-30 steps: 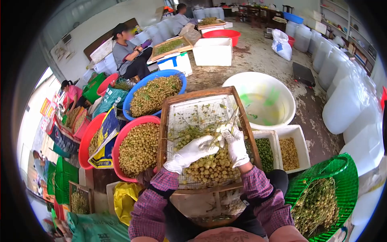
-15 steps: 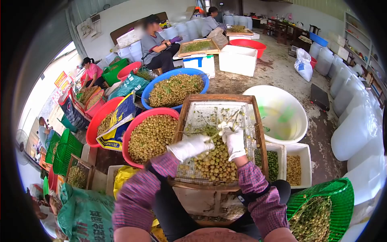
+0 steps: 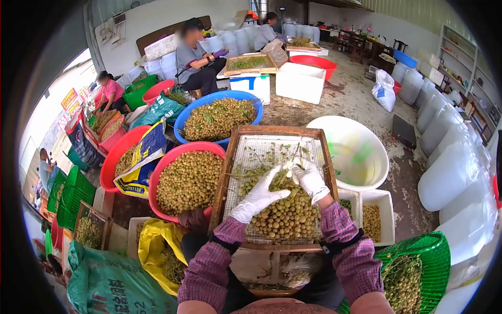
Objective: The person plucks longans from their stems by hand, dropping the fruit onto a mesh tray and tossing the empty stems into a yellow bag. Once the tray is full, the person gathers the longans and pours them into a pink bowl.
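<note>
A wood-framed wire-mesh tray (image 3: 228, 180) lies before me, holding a heap of small round yellow-brown fruits (image 3: 287, 220) and loose green stems and leaves (image 3: 251, 180). My left hand (image 3: 260, 194), in a white glove, is over the heap's left side with thumb and fingers apart and nothing in them. At the heap's upper edge, my right hand (image 3: 310, 180), also gloved in white, has its fingers curled together. Pale thin stems (image 3: 299, 155) stick out at its fingertips; the exact grip is partly hidden.
Left of the tray stand a red basin (image 3: 152, 180) and a blue basin (image 3: 180, 119) of fruit. A big white tub (image 3: 384, 162) is on the right, above white foam boxes (image 3: 388, 209). A green basket (image 3: 444, 261) holds fruit sprigs. Several people sit farther off.
My left hand has spread its fingers and turned over the heap. My right hand stays near the upper edge with stems. The whole view has shifted slightly.
</note>
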`<state>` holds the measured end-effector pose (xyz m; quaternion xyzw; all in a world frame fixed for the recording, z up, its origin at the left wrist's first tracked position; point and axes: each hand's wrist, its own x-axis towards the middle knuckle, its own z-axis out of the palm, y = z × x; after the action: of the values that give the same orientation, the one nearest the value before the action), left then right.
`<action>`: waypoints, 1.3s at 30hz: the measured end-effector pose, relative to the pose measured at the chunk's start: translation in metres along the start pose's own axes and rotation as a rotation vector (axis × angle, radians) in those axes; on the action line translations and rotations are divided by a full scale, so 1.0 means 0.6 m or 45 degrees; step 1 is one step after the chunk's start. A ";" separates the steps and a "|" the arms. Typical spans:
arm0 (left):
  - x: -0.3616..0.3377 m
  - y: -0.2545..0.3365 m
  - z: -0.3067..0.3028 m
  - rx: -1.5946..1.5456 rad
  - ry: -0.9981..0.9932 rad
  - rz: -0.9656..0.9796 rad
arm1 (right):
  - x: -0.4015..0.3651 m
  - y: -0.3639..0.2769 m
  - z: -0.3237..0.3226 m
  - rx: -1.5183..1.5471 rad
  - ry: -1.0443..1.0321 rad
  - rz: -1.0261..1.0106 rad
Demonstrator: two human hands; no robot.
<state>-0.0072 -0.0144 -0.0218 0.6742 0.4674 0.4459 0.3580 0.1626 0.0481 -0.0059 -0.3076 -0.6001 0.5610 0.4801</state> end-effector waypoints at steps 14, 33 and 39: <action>-0.029 -0.010 0.036 -0.587 -0.032 -0.735 | 0.024 0.053 -0.018 0.056 0.649 0.271; -0.016 -0.005 0.037 -0.464 -0.136 -0.322 | -0.002 -0.007 0.004 -0.196 0.513 0.148; -0.034 0.008 0.024 -0.434 0.032 -0.649 | 0.004 0.013 -0.033 -0.010 0.686 0.217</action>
<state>0.0043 -0.0363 -0.0279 0.4600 0.5444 0.4221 0.5603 0.1790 0.0591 -0.0149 -0.4967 -0.4251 0.4951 0.5722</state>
